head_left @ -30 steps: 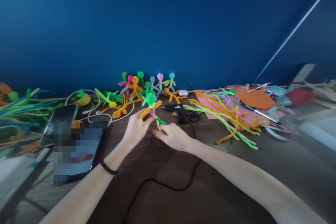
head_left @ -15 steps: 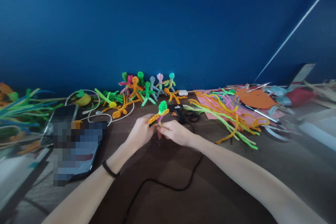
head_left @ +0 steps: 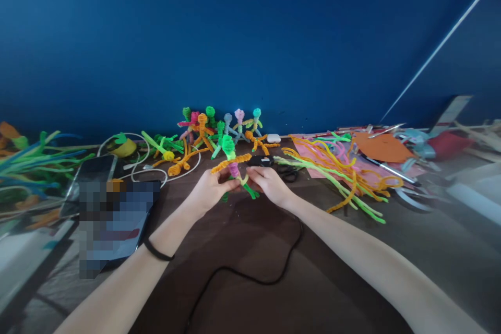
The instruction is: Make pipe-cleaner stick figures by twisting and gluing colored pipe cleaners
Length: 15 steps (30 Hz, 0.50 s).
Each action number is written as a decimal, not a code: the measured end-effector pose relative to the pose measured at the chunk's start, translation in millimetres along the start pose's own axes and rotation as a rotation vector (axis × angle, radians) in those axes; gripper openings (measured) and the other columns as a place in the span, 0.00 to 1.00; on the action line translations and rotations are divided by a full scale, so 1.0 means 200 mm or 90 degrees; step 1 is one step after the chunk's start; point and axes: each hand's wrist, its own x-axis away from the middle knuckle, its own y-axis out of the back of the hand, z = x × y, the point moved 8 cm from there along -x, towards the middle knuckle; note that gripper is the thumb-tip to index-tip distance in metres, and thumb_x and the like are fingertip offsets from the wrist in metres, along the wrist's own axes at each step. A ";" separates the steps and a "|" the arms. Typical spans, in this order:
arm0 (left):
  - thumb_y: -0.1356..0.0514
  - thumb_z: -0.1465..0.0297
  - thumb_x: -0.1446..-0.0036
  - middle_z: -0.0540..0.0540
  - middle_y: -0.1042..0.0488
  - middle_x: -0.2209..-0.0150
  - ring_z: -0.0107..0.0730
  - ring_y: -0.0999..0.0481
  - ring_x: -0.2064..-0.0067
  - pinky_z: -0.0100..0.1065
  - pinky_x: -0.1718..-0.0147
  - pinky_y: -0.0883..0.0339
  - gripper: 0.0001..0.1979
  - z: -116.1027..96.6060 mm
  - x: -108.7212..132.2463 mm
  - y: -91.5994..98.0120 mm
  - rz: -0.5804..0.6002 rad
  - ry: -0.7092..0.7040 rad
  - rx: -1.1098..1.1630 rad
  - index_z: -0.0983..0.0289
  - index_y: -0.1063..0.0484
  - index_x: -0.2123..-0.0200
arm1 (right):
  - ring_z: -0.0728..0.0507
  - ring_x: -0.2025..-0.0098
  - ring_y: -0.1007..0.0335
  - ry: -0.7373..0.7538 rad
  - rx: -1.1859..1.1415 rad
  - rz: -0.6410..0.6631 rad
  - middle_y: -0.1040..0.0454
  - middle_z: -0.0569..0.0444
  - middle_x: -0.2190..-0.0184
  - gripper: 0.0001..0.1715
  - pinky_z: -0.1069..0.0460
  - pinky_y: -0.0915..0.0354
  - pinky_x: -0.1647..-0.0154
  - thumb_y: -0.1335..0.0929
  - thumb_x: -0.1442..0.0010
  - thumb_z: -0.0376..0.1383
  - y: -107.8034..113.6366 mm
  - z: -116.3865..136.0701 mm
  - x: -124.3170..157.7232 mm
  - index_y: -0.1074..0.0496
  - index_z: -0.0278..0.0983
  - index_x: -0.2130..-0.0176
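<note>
Pinched by the left hand (head_left: 213, 188), the fuzzy figure (head_left: 232, 163) is at that hand's two o'clock; whether the right hand (head_left: 270, 183), at the figure's four o'clock, grips its yellow limb (head_left: 245, 180), I cannot tell. It looks light, soft, bendable; the purple torso (head_left: 234, 169) seems the surest hold.

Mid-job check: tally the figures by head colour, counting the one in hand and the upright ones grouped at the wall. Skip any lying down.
Green heads: 4, including the held figure
Orange head: 1
Deep-pink head: 1
Light-pink head: 1
Grey-blue head: 1
Turquoise head: 1
Total: 9
</note>
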 end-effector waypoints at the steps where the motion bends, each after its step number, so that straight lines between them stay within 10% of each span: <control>1: 0.37 0.69 0.60 0.51 0.26 0.71 0.30 0.27 0.71 0.33 0.67 0.30 0.10 0.00 0.00 0.00 -0.003 0.005 0.029 0.65 0.30 0.71 | 0.53 0.81 0.52 -0.001 -0.006 0.006 0.48 0.61 0.85 0.23 0.56 0.52 0.79 0.44 0.40 0.45 0.00 0.00 0.00 0.42 0.35 0.80; 15: 0.39 0.68 0.55 0.50 0.29 0.75 0.27 0.30 0.72 0.29 0.71 0.35 0.07 -0.04 0.02 0.05 -0.145 -0.083 0.072 0.66 0.31 0.72 | 0.52 0.79 0.44 0.051 0.180 0.071 0.39 0.57 0.82 0.23 0.56 0.47 0.74 0.47 0.37 0.37 -0.14 0.10 0.07 0.36 0.35 0.77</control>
